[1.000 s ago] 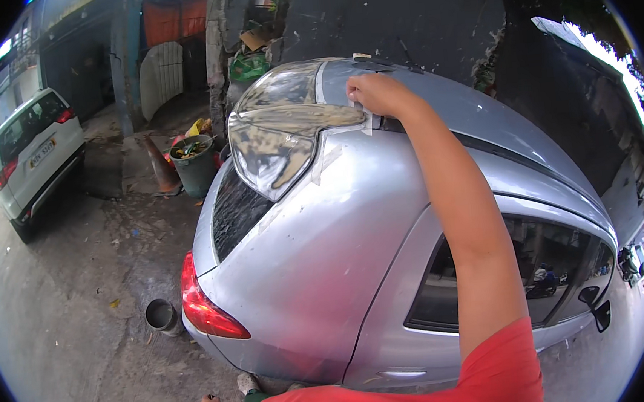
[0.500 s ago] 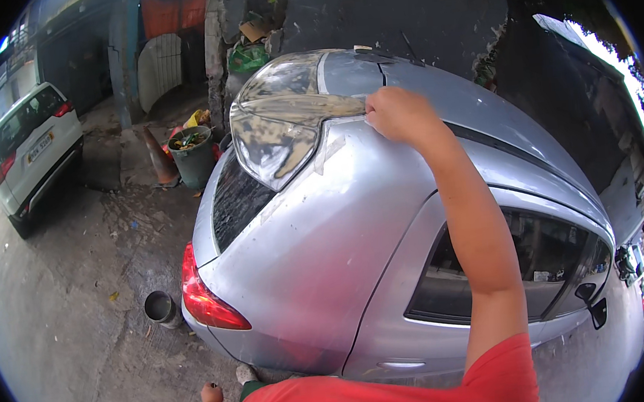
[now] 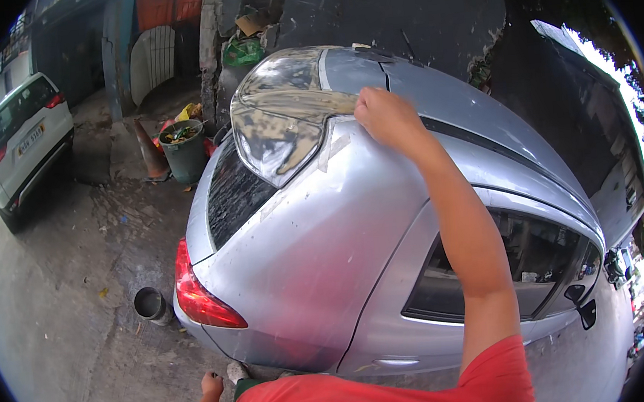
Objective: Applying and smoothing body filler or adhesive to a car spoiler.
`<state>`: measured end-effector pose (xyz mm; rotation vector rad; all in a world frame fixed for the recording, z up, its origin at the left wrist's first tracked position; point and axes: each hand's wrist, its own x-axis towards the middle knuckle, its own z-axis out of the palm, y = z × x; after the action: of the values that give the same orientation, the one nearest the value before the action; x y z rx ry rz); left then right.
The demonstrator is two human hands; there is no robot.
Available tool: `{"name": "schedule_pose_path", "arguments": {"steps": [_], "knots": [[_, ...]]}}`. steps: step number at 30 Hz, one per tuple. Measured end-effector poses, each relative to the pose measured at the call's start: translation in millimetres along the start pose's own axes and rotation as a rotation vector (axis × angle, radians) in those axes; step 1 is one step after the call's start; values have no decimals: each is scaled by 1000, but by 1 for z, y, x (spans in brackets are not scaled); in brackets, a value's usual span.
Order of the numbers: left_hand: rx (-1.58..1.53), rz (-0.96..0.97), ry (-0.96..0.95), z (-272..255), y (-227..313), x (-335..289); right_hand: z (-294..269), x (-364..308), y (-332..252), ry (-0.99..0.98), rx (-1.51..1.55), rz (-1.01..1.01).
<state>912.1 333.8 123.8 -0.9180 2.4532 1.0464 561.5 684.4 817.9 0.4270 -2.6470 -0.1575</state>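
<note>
1. At far left, a white SUV (image 3: pixel 26 145) stands on the grey pavement, its rear turned this way, 2 red lamps showing.
2. Farther in, a small dark bucket (image 3: pixel 151 303) sits on the ground, near the red tail light (image 3: pixel 204 289) of a silver car (image 3: pixel 303 255).
3. Behind it, an orange cone (image 3: pixel 151 150) stands just beside a grey bin (image 3: pixel 184 155) filled with leafy scraps.
4. The left hand (image 3: pixel 212 386) hangs low beside the car's rear, well apart from the other hand. Its fingers are curled; a small dark spot shows at them, too small to identify, so I cannot tell whether something is held.
5. Above the dark rear window (image 3: pixel 238 196), at the top of the car's tail, is the spoiler (image 3: pixel 278 121), its surface patchy tan and grey.
6. Pale tape (image 3: pixel 329 151) lies on the silver body, next to the spoiler's edge.
7. The right hand (image 3: pixel 385 115) is at the spoiler's right end, by the roof edge, fingers bent inward. Its back hides the fingertips; I cannot tell whether they clamp anything.
8. At right, the side window (image 3: pixel 456 273) sits partly behind the bare right arm, with a dark mirror (image 3: pixel 588 314) beyond.
</note>
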Motion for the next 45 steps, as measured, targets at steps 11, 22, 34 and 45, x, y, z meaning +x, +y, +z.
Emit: {"name": "schedule_pose_path", "arguments": {"steps": [11, 22, 34, 45], "knots": [[44, -53, -56, -5, -11, 7, 31, -12, -8, 224, 681, -328], [39, -33, -40, -9, -12, 2, 16, -122, -74, -565, 431, -303], [81, -32, -29, -46, -12, 3, -7, -77, 7, 192, 374, 15], [303, 196, -233, -107, -39, 74, -21, -45, 7, 56, -54, -1]]}}
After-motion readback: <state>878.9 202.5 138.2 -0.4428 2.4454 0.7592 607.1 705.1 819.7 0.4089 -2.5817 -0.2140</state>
